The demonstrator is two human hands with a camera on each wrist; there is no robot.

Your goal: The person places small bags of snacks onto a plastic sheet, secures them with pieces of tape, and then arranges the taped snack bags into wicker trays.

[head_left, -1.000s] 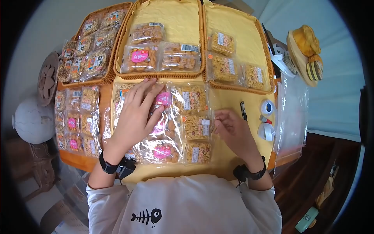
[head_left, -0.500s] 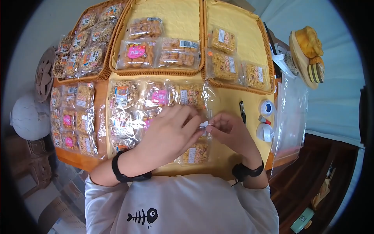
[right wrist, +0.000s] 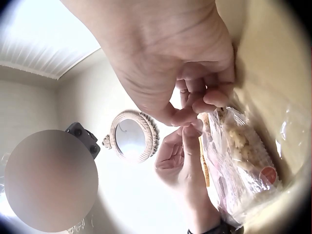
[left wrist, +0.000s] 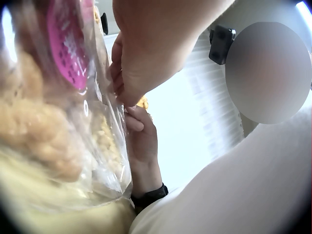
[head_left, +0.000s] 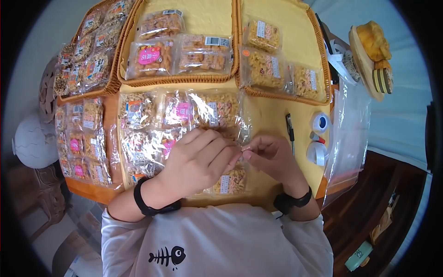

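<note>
A large clear bag [head_left: 159,127] lies on the yellow cloth, holding rows of wrapped snack packs with white, pink and orange labels. My left hand [head_left: 200,159] reaches across its right part, covering some packs. Beside it, my right hand [head_left: 272,159] meets it fingertip to fingertip near the bag's right edge. Both pinch at the clear film there; the exact bit between the fingertips is hidden. From the left wrist, the film [left wrist: 114,161] rises beside the touching fingers. The right wrist view shows thumbs and curled fingers of both hands together, next to a noodle-like snack pack [right wrist: 243,146].
Three wicker baskets [head_left: 180,81] with snack packs stand behind. Another filled bag [head_left: 85,143] lies at the left. At the right are a pen [head_left: 290,131], tape rolls [head_left: 319,123], empty clear bags [head_left: 347,138] and a wooden board with bread [head_left: 371,41].
My left hand has left the bag's upper middle and moved right and down to my right hand. Their fingertips now meet. The head view has shifted slightly.
</note>
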